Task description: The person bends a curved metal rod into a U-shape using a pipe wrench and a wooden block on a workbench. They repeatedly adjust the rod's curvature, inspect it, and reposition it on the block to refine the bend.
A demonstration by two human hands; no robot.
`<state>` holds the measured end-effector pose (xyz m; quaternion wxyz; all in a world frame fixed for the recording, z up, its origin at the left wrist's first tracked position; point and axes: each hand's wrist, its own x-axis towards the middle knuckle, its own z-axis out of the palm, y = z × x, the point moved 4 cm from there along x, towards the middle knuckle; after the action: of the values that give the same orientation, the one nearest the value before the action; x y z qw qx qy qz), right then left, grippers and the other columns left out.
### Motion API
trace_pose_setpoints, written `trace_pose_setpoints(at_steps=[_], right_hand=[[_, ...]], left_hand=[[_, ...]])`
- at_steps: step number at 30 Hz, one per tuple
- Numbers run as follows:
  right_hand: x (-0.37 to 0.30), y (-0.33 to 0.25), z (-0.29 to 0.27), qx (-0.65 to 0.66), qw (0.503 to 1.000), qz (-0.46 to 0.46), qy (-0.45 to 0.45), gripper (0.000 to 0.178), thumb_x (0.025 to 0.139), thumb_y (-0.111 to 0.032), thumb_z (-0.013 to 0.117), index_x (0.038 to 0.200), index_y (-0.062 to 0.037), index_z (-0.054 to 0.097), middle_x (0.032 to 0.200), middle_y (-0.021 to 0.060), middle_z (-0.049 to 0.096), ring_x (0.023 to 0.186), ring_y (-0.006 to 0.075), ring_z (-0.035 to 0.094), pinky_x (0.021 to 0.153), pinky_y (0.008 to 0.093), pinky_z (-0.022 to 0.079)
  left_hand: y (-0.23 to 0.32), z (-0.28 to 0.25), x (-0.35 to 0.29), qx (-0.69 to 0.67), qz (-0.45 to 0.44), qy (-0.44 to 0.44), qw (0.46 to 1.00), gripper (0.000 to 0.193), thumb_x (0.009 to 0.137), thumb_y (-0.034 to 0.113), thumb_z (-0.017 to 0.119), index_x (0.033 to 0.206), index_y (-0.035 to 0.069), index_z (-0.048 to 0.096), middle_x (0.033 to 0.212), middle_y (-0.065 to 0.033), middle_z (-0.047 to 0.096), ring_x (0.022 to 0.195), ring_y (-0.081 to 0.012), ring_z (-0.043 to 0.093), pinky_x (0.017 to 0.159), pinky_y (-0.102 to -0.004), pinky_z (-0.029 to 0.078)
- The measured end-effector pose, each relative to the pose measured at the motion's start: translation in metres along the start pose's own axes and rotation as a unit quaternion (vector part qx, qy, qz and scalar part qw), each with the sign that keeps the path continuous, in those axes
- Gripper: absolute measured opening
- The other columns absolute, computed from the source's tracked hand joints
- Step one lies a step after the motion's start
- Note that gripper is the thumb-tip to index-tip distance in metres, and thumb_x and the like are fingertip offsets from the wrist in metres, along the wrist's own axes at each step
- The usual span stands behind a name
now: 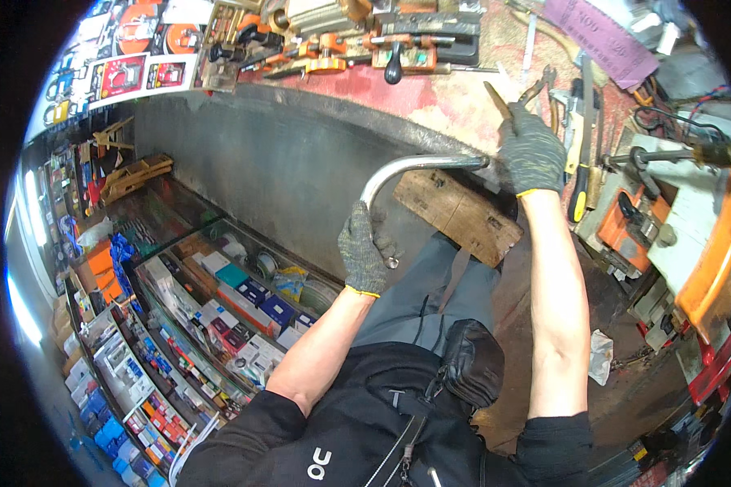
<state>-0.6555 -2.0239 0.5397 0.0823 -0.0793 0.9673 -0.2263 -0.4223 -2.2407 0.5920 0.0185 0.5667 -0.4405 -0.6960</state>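
A curved shiny metal tube arches from the workbench edge down toward my lap. My left hand, in a grey knit glove, grips the tube's lower end. My right hand, gloved the same, presses on the tube's upper end at the bench edge and holds a thin wooden-handled tool that sticks up from the fist. A worn wooden block lies under the tube, against the bench edge.
The red-stained workbench carries orange key-cutting machines, pliers and screwdrivers. Another orange machine stands at right. Glass display shelves with small boxes fill the lower left. A black pouch hangs at my waist.
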Motion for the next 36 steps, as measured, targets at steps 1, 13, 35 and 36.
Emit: trace_pose_setpoints(at_steps=[1,13,35,36], right_hand=[[-0.007,-0.001,-0.006,0.038,0.998,0.003,0.044,0.033,0.098,-0.030,0.058,0.122,-0.0115,0.072,0.107,0.0207,0.072,0.100,0.0369,0.069,0.086,0.0473,0.055],[-0.096,-0.034,-0.014,0.356,0.912,0.200,0.025,0.020,0.092,-0.011,0.077,0.109,-0.0002,0.076,0.099,0.0085,0.076,0.090,0.0146,0.069,0.084,0.0307,0.056],[-0.097,-0.070,0.030,0.470,0.849,0.242,-0.009,0.036,0.098,-0.024,0.071,0.077,0.0044,0.075,0.058,0.0067,0.065,0.053,0.0153,0.060,0.054,0.0341,0.047],[-0.098,-0.071,0.030,0.517,0.813,0.267,0.026,0.037,0.099,-0.025,0.071,0.077,0.0048,0.075,0.058,0.0064,0.065,0.053,0.0155,0.060,0.054,0.0343,0.048]], left_hand=[[-0.005,-0.003,0.005,-0.015,-0.005,0.002,1.000,0.047,0.104,0.054,0.057,0.096,0.007,0.061,0.053,0.0027,0.035,0.039,-0.0108,0.035,0.038,-0.0299,0.031],[-0.030,-0.016,0.019,-0.098,-0.057,0.024,0.993,0.045,0.104,0.050,0.060,0.095,0.006,0.066,0.052,0.0029,0.040,0.038,-0.0114,0.036,0.037,-0.0298,0.028],[-0.020,-0.009,-0.009,0.019,0.059,0.010,0.998,0.038,0.107,0.039,0.057,0.107,0.001,0.065,0.066,-0.0013,0.055,0.049,-0.0099,0.051,0.041,-0.0286,0.041],[-0.019,-0.009,-0.009,0.043,0.068,0.017,0.997,0.040,0.107,0.042,0.057,0.108,0.003,0.064,0.063,-0.0008,0.053,0.047,-0.0103,0.049,0.041,-0.0297,0.040]])
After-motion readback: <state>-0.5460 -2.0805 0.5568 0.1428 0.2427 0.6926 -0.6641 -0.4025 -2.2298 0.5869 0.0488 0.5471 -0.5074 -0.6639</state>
